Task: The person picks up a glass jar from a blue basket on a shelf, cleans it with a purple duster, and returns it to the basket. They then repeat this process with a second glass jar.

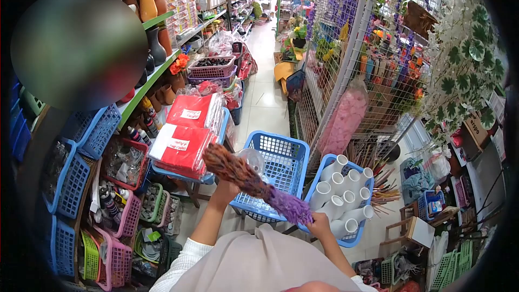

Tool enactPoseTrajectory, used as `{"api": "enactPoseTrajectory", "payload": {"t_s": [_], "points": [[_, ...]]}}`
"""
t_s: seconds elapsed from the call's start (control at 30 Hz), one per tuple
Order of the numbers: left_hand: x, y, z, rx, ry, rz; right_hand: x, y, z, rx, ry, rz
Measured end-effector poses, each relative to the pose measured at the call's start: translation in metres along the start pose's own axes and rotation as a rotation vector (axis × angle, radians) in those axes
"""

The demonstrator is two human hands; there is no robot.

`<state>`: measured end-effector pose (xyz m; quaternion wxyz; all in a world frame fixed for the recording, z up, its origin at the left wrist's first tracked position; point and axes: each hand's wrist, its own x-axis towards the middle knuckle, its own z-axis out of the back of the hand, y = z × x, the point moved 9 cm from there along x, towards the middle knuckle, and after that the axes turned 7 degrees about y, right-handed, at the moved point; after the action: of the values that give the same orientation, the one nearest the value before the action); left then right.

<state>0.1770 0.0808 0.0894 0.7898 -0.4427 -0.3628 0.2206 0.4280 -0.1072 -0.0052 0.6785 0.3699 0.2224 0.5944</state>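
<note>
A long bunch of what look like dried flowers (243, 177), orange-brown at one end and purple at the other, lies slantwise in front of my body. My left hand (226, 191) is closed on it from below near the orange-brown end, with most fingers hidden behind it. At the purple end, my right hand (320, 224) grips the tip. Beneath the bunch stands a blue plastic basket (277, 139), holding a clear rounded container (252, 162) that the bunch partly covers. Close to my right hand, another blue basket (351, 240) holds several white vases (336, 181).
Red-and-white packets (184, 140) are stacked left of the middle basket. Shelves with baskets (73, 178) line the left side. A wire grid rack (346, 65) with artificial flowers stands on the right. Between them a tiled aisle (262, 75) runs away from me.
</note>
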Motion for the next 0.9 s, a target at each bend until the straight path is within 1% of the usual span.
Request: {"api": "enactPoseTrajectory", "payload": {"t_s": [0.03, 0.07, 0.1, 0.13, 0.17, 0.23, 0.27, 0.33, 0.37, 0.43, 0.47, 0.5, 0.53, 0.57, 0.63, 0.67, 0.7, 0.73, 0.77, 0.83, 0.9], "points": [[-0.001, 0.006, 0.001, 0.117, 0.028, 0.031, 0.0, 0.004, 0.002, -0.012, 0.006, 0.008], [0.002, 0.028, -0.004, -0.639, 0.025, 0.106, 0.0, 0.0, 0.003, -0.013, 0.006, 0.007], [0.005, 0.035, -0.016, -1.396, 0.02, 0.178, 0.0, -0.01, 0.005, 0.005, -0.005, -0.057], [0.0, 0.042, -0.018, -1.346, -0.034, 0.265, -0.001, -0.019, 0.006, 0.024, -0.017, -0.12], [-0.003, 0.043, -0.019, -1.292, -0.029, 0.3, 0.0, -0.02, 0.005, 0.023, -0.017, -0.119], [-0.004, 0.045, -0.02, -1.174, -0.081, 0.323, 0.004, -0.018, 0.002, 0.08, -0.057, -0.17], [-0.003, 0.045, -0.023, -1.173, -0.082, 0.326, 0.004, -0.015, -0.001, 0.082, -0.055, -0.173], [-0.002, 0.047, -0.025, -1.341, -0.154, 0.331, 0.005, 0.0, -0.005, 0.022, -0.052, -0.068], [-0.001, 0.049, -0.023, -1.341, -0.153, 0.33, 0.003, 0.0, -0.003, 0.022, -0.052, -0.067], [0.005, 0.042, -0.016, -1.467, -0.045, 0.166, -0.001, -0.002, 0.003, -0.039, -0.029, -0.021], [0.002, 0.048, -0.015, -1.378, -0.003, 0.12, -0.002, -0.005, 0.006, -0.041, -0.026, -0.019], [0.003, 0.044, -0.015, -1.379, -0.005, 0.119, -0.002, -0.014, 0.007, -0.032, -0.015, -0.089], [0.002, 0.048, -0.016, -1.361, -0.06, 0.212, -0.003, -0.023, 0.007, -0.022, -0.005, -0.161], [-0.001, 0.051, -0.017, -1.341, -0.113, 0.306, -0.002, -0.025, 0.004, -0.022, -0.005, -0.162], [0.0, 0.051, -0.022, -1.347, -0.118, 0.322, 0.0, -0.019, 0.003, -0.004, -0.077, -0.122], [0.0, 0.056, -0.025, -1.404, -0.099, 0.296, -0.001, -0.017, 0.002, -0.004, -0.077, -0.123], [0.0, 0.062, -0.028, -1.459, -0.08, 0.269, 0.0, -0.001, 0.003, -0.043, -0.045, -0.068], [-0.01, 0.075, -0.023, -1.26, -0.172, 0.262, 0.001, 0.01, 0.002, -0.081, -0.014, -0.011], [-0.011, 0.086, -0.02, -1.26, -0.172, 0.259, 0.003, 0.007, 0.005, -0.081, -0.015, -0.009], [-0.011, 0.081, -0.014, -1.132, -0.041, 0.173, 0.004, 0.002, 0.012, -0.174, -0.018, -0.012], [-0.005, 0.09, -0.005, -1.056, -0.084, 0.23, 0.006, 0.003, 0.019, -0.163, -0.043, -0.054]]}}
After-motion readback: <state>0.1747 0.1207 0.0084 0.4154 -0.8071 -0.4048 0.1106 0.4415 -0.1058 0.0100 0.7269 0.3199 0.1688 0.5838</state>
